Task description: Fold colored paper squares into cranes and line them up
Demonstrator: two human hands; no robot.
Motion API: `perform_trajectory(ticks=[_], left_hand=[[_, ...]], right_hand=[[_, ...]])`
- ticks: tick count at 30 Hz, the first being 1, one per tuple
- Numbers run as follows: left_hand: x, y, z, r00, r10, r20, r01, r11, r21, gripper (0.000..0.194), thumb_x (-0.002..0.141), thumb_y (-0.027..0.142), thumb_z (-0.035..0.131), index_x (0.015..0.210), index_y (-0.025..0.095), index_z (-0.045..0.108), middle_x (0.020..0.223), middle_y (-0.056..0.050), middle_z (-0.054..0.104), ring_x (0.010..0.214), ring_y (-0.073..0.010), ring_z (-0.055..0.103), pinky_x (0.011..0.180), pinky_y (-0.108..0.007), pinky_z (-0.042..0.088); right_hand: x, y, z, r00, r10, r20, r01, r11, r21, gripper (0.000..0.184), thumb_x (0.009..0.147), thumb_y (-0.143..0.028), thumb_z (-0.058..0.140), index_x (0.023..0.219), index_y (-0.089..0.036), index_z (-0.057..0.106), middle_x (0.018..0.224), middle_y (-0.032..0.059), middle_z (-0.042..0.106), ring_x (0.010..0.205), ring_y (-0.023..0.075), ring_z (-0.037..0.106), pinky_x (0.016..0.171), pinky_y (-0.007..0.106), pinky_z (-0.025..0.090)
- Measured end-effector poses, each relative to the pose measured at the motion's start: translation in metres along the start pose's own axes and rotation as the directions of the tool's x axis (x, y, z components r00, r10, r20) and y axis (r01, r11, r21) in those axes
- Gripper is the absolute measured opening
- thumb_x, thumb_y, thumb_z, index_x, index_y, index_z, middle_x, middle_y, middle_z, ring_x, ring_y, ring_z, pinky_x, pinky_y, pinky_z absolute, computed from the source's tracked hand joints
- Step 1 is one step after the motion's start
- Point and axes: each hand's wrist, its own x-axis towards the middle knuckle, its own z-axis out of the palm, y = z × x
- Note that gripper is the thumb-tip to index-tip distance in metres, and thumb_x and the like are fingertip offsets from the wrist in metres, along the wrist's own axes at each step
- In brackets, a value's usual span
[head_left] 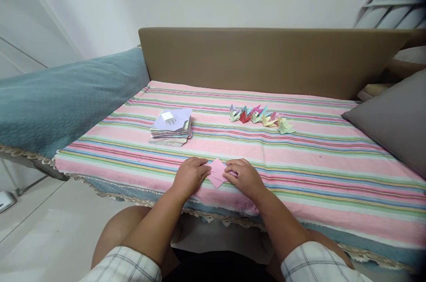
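A folded piece of pink origami paper (217, 172) lies diamond-wise on the striped cloth near the front edge. My left hand (191, 175) has its fingers closed at the paper's left corner. At the right corner, my right hand (244, 178) pinches the paper between curled fingers and thumb. The outer corners are hidden beneath my fingers. Beyond my left hand stands a stack of paper sheets (171, 135), with a white plug adapter (168, 117) resting on the lavender top sheet. Farther back on the right sit several folded paper cranes (256, 115) in mixed colours, grouped close together.
The striped cloth (299, 158) covers the seat, with lace trim along its front. A brown backrest (249, 60) rises behind it. A teal-covered armrest (73, 87) bounds the left side, and a grey cushion (396, 118) leans at the right.
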Motion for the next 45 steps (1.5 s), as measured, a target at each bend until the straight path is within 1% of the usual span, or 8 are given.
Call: perform_trajectory(ticks=[3,6,9,13,19,24,32,45], left_hand=[[0.001,0.004,-0.002,1.0,-0.014,-0.006,0.014,1.0,0.016,0.018,0.084,0.028,0.055,0.092,0.025,0.071,0.108,-0.008,0.067,0.094,-0.0229,0.06,0.083,-0.041,0.048],[0.001,0.021,-0.004,0.996,-0.021,-0.091,0.025,0.998,0.053,0.025,0.086,0.023,0.052,0.108,0.024,0.064,0.121,-0.009,0.06,0.109,-0.025,0.055,0.094,-0.047,0.043],[-0.003,0.044,-0.001,0.99,0.136,-0.048,-0.136,0.991,0.002,0.034,0.09,0.018,0.043,0.121,0.023,0.054,0.125,-0.007,0.058,0.121,-0.0223,0.048,0.102,-0.045,0.038],[-0.015,0.06,0.007,0.992,0.125,0.023,-0.124,0.992,-0.016,0.037,0.085,0.019,0.045,0.122,0.015,0.049,0.13,-0.014,0.052,0.128,-0.0257,0.041,0.106,-0.049,0.033],[-0.025,0.052,0.016,0.985,0.148,0.086,-0.15,0.989,0.013,0.04,0.084,0.031,0.053,0.118,0.012,0.049,0.137,-0.017,0.045,0.131,-0.029,0.035,0.107,-0.05,0.031],[-0.025,0.05,0.018,0.982,0.163,0.098,-0.167,0.985,0.035,0.045,0.083,0.032,0.054,0.123,0.011,0.046,0.138,-0.016,0.043,0.132,-0.0298,0.034,0.108,-0.05,0.03],[-0.026,0.05,0.019,0.979,0.169,0.115,-0.177,0.982,0.062,0.047,0.083,0.034,0.054,0.125,0.015,0.047,0.141,-0.013,0.041,0.133,-0.0296,0.031,0.109,-0.05,0.026],[-0.025,0.051,0.019,0.976,0.183,0.12,-0.198,0.972,0.126,0.044,0.086,0.037,0.049,0.124,0.013,0.049,0.142,-0.015,0.038,0.134,-0.0294,0.029,0.109,-0.049,0.025]], right_hand=[[0.0,0.0,0.0,1.0,0.008,-0.019,-0.008,1.0,-0.004,0.009,0.079,-0.028,0.062,0.083,-0.023,0.07,0.1,0.0053,0.068,0.094,0.0209,0.058,0.082,0.036,0.045],[0.0,0.0,0.0,0.999,0.004,-0.033,-0.005,1.0,-0.011,0.009,0.079,-0.028,0.063,0.083,-0.023,0.069,0.098,0.0049,0.068,0.093,0.0198,0.058,0.083,0.035,0.046],[0.0,0.0,0.001,0.999,-0.013,-0.031,0.013,1.0,-0.004,0.011,0.08,-0.029,0.061,0.085,-0.022,0.069,0.098,0.0053,0.068,0.092,0.0195,0.059,0.083,0.034,0.045],[-0.001,0.0,0.0,0.999,-0.005,-0.041,0.006,0.999,0.04,0.009,0.08,-0.027,0.061,0.083,-0.023,0.069,0.098,0.0049,0.068,0.093,0.0198,0.058,0.084,0.035,0.045],[0.001,-0.005,-0.008,0.994,0.082,-0.072,-0.069,0.983,0.173,0.012,0.082,-0.025,0.056,0.086,-0.022,0.067,0.094,0.0042,0.068,0.092,0.0188,0.059,0.084,0.033,0.045],[0.0,-0.007,-0.013,0.973,0.21,-0.092,-0.205,0.977,0.057,0.02,0.085,-0.029,0.051,0.076,-0.021,0.067,0.08,0.0041,0.065,0.081,0.0187,0.057,0.076,0.032,0.044],[0.001,-0.004,-0.015,0.95,0.314,0.001,-0.313,0.948,0.056,0.023,0.079,-0.035,0.058,0.063,-0.021,0.068,0.078,0.0044,0.061,0.081,0.0182,0.055,0.074,0.029,0.042],[0.017,-0.006,-0.019,0.911,0.388,0.138,-0.398,0.916,0.047,0.019,0.074,-0.04,0.061,0.074,-0.024,0.071,0.086,0.0042,0.064,0.085,0.0183,0.055,0.074,0.027,0.039]])
